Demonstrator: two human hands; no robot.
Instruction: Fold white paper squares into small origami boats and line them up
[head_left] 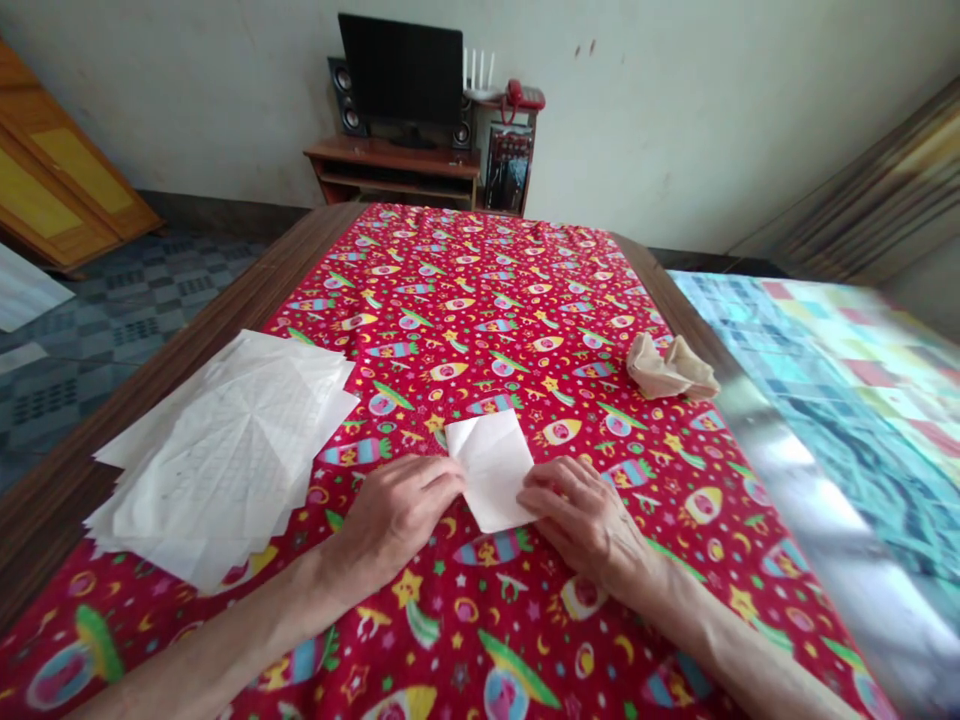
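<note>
A small folded white sheet of paper (491,468) lies on the red patterned cloth, between my two hands. My left hand (409,505) pinches its left edge, thumb and fingers pressed together. At the opposite edge, the fingers of my right hand (585,515) close on the paper's lower right side. A faint crease runs across the upper part of the sheet. To the left of my left hand rests a loose stack of thin white papers (225,450), the top one showing creases that fan out from a point.
A crumpled beige folded-paper or cloth piece (670,368) sits near the right edge of the red cloth (480,290). The table's dark wooden border (300,260) shows on the left. Beyond are a monitor (403,75) and a red telephone (521,97). A bed (847,400) stands at right.
</note>
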